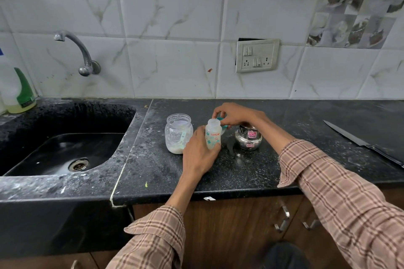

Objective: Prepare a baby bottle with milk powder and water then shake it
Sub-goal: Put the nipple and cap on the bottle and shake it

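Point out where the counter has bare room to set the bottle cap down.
Bare counter lies between the steel pot and the knife, and along the front edge. It is crowded around the jar, bottle and pot, where both hands work.

Both my arms wear long sleeves of a checked shirt, a light tan ground crossed by darker brown and thin reddish lines. The left sleeve ends in a loose, unbuttoned cuff at the wrist, and the right sleeve has the same open cuff, its edge flaring a little. My left hand and right hand are bare, with no rings, watch or gloves that I can see.
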